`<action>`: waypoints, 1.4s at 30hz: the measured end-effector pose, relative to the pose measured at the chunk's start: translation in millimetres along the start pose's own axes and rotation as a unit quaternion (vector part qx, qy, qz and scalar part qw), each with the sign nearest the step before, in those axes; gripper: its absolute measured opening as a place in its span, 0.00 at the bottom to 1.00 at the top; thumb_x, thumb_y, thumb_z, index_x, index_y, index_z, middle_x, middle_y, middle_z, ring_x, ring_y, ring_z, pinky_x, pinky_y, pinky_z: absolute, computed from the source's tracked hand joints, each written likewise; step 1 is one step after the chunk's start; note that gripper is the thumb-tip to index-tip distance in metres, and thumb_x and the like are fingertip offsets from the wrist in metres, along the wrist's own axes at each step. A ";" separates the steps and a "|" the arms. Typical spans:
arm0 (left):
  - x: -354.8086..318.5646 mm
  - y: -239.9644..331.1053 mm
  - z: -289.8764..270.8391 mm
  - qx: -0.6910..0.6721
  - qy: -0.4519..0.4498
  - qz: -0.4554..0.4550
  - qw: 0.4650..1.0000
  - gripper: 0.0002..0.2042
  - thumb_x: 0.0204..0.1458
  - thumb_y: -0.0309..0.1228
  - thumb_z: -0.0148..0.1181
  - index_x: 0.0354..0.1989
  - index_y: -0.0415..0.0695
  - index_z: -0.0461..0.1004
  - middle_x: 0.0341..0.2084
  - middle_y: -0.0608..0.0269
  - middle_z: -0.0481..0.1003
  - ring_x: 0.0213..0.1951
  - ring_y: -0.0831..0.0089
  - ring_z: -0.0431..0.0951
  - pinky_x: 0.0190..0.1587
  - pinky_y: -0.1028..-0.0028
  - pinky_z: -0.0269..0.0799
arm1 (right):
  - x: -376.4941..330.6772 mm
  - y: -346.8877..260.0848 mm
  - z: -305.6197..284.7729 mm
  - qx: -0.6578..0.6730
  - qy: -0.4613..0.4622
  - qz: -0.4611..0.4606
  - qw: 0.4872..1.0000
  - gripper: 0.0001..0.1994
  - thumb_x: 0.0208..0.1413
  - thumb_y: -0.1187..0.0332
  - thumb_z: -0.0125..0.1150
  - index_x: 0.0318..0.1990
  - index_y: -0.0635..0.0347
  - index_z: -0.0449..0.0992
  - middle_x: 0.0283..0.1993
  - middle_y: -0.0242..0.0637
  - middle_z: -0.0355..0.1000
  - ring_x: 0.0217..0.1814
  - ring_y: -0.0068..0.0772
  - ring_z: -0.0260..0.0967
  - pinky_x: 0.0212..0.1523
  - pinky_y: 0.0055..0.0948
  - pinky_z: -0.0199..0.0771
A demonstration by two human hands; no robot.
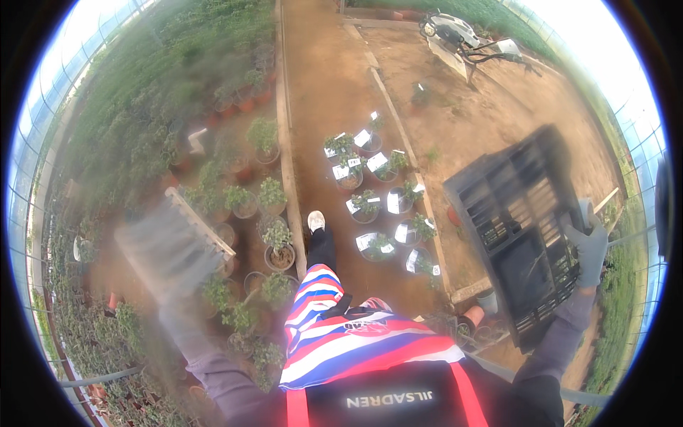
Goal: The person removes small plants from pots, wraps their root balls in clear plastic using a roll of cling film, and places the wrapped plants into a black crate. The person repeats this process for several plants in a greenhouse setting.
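Head view, right hand: the gloved right hand (589, 245) is clamped on the far right edge of a black plastic crate tray (523, 228), held out at the person's right side.
Head view, tray: the black plastic crate tray hangs tilted in the air above the bare soil bed (484, 121), its open grid facing the camera.
Head view, left hand: the left hand (174, 295) is blurred; it seems closed on a second tray (171, 245), grey and smeared, but the grip itself cannot be told for sure.
Head view, second tray: it is held out to the person's left, over the potted plants (263, 196) standing in terracotta pots.
Head view, path: a dirt path (320, 85) runs ahead between the beds; the person's white shoe (316, 220) is on it.
Head view, ahead on the path: a cluster of small labelled pots (377, 203) with white tags stands just right of the shoe.
Head view, far end: a white machine (455, 32) sits on the soil, well apart from the hands.
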State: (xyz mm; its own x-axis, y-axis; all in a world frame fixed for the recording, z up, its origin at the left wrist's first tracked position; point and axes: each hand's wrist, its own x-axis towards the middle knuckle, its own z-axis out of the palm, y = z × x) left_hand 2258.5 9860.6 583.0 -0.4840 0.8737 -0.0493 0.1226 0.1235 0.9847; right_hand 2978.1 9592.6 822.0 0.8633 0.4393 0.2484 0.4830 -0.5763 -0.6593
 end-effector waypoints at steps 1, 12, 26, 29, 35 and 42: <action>26.5 1.8 24.1 0.053 0.005 0.037 0.998 0.14 0.55 0.32 0.62 0.44 0.35 0.79 0.31 0.50 0.82 0.32 0.61 0.83 0.33 0.65 0.78 | 21.2 -11.8 20.1 -0.065 0.023 -0.008 0.998 0.15 0.48 0.68 0.71 0.43 0.65 0.81 0.29 0.26 0.73 0.28 0.14 0.68 0.29 0.17 0.64; 281.8 136.8 337.1 0.045 -0.048 0.008 0.998 0.05 0.57 0.29 0.62 0.37 0.41 0.80 0.23 0.69 0.72 0.23 0.79 0.69 0.27 0.78 0.65 | 281.7 -186.6 272.9 -0.034 -0.006 0.088 0.996 0.12 0.46 0.66 0.72 0.37 0.61 0.81 0.22 0.22 0.69 0.16 0.10 0.58 0.15 0.17 0.47; 505.6 116.2 575.6 -0.109 -0.030 -0.083 0.990 0.02 0.55 0.26 0.63 0.33 0.42 0.77 0.20 0.74 0.68 0.22 0.82 0.68 0.27 0.78 0.67 | 537.1 -337.7 583.3 -0.065 -0.136 -0.091 0.984 0.15 0.51 0.61 0.72 0.40 0.62 0.83 0.29 0.27 0.76 0.29 0.15 0.69 0.29 0.22 0.66; 555.3 101.2 667.0 -0.087 -0.035 -0.106 0.990 0.02 0.54 0.26 0.63 0.33 0.42 0.76 0.21 0.73 0.69 0.22 0.81 0.68 0.26 0.78 0.66 | 618.8 -368.1 689.3 0.089 -0.191 0.002 0.978 0.19 0.45 0.59 0.77 0.38 0.64 0.83 0.30 0.30 0.77 0.32 0.18 0.73 0.33 0.24 0.69; 650.4 100.7 886.2 -0.008 -0.073 -0.168 0.983 0.03 0.53 0.25 0.63 0.32 0.41 0.75 0.21 0.72 0.70 0.21 0.81 0.68 0.25 0.79 0.64 | 804.3 -421.7 912.1 -0.018 -0.214 -0.159 0.964 0.24 0.38 0.54 0.79 0.37 0.63 0.82 0.30 0.43 0.78 0.32 0.38 0.76 0.37 0.35 0.73; 725.5 68.9 1052.7 0.059 -0.093 -0.256 0.960 0.11 0.46 0.21 0.67 0.37 0.39 0.74 0.21 0.68 0.72 0.17 0.79 0.68 0.20 0.80 0.62 | 985.4 -421.6 1170.1 -0.104 -0.230 -0.303 0.919 0.23 0.37 0.57 0.78 0.42 0.54 0.79 0.42 0.40 0.76 0.44 0.46 0.75 0.47 0.37 0.75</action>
State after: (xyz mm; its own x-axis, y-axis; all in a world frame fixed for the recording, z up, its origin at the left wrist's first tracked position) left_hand 2827.9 10998.3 439.4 -0.3449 0.7515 -0.5625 0.0116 0.6026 0.7980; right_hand 3453.8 11074.8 514.3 0.2972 0.9401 0.1671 0.9132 -0.2288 -0.3372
